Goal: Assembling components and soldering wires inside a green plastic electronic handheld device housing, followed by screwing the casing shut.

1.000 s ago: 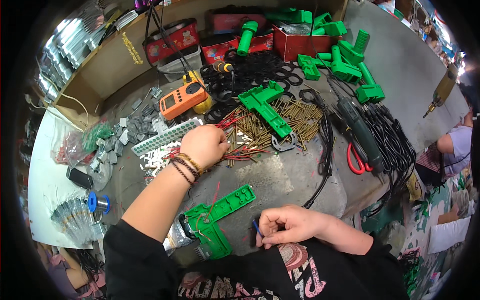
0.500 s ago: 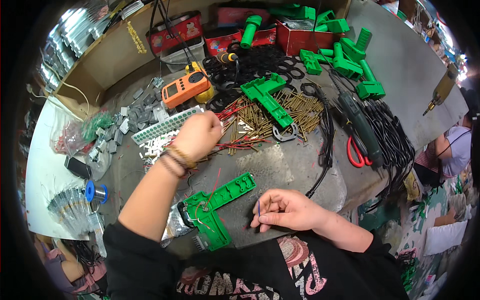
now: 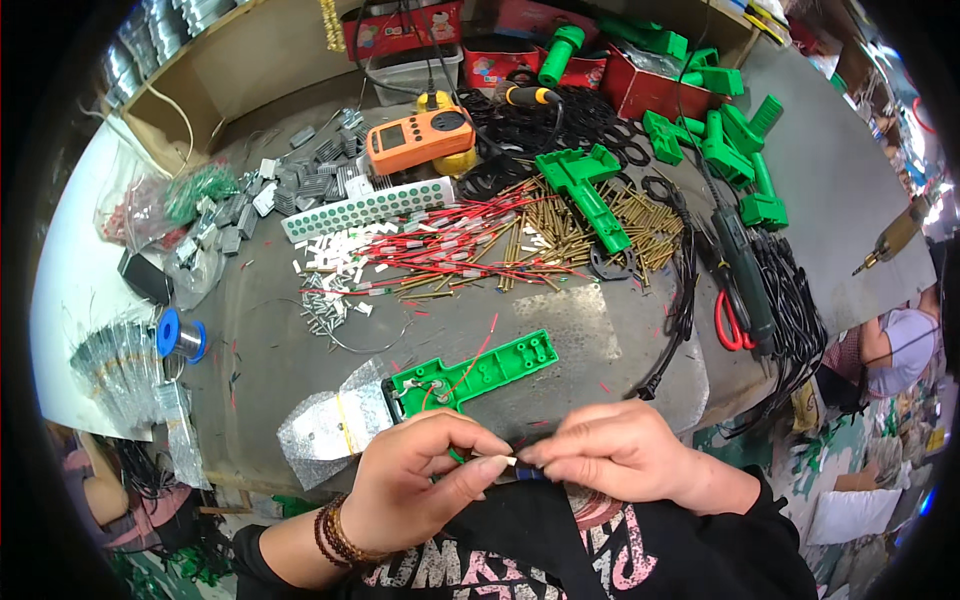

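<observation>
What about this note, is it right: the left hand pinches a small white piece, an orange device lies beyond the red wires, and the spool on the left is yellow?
Not quite: the spool on the left is blue, not yellow, as the head view shows. The rest stands: the left hand pinches a small white piece, and an orange device lies beyond the red wires.

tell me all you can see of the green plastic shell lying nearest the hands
The bright green, plastic-looking hollow shell lies open side up on the grey worktop, its long arm pointing to the upper right. Ribs and round posts stand inside; a thin red wire rises from its wider body. A small black piece sits at its left end, beside a silvery bubble-wrap packet. The bare left hand hides its lower part; whether they touch cannot be told.
</observation>
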Tool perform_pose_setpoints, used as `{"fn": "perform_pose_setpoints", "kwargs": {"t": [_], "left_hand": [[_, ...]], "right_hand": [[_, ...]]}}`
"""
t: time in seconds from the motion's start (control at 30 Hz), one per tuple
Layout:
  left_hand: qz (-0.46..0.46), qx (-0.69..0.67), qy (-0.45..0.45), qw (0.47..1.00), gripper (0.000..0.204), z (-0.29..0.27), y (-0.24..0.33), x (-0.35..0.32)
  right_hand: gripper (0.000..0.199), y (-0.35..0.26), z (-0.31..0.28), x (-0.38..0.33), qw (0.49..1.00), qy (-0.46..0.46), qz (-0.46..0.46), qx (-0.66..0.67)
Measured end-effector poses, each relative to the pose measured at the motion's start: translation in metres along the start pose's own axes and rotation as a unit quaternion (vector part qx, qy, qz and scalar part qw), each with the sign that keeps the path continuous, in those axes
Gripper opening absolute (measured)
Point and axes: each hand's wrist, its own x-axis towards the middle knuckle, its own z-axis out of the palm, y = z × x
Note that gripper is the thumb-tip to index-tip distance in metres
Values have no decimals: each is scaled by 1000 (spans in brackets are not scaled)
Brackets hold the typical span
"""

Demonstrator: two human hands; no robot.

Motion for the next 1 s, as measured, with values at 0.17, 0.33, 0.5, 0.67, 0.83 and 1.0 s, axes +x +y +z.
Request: {"fn": "perform_pose_setpoints", "kwargs": {"t": [0.17, 0.33, 0.5, 0.67, 0.83, 1.0], "left_hand": [[-51, -218, -54, 973, 16, -2, -9, -2], [-43, -215, -48, 974, 13, 3, -5, -2], [24, -227, -76, 971, 16, 7, -14, 0], [47, -158, -38, 986, 14, 9, -11, -5], [166, 135, -24, 977, 14, 4, -3, 0], [237, 217, 16, 947, 20, 7, -4, 1]], "right_hand": [[17, -17, 2, 0, 994, -26, 95, 45], [13, -22, 6, 2, 995, -9, 84, 56], [11, -18, 8, 1, 997, -1, 61, 38], [9, -17, 7, 0, 997, -27, 66, 29], [10, -16, 9, -1, 997, -7, 72, 11], [12, -10, 14, -3, 999, 15, -3, -45]]}}
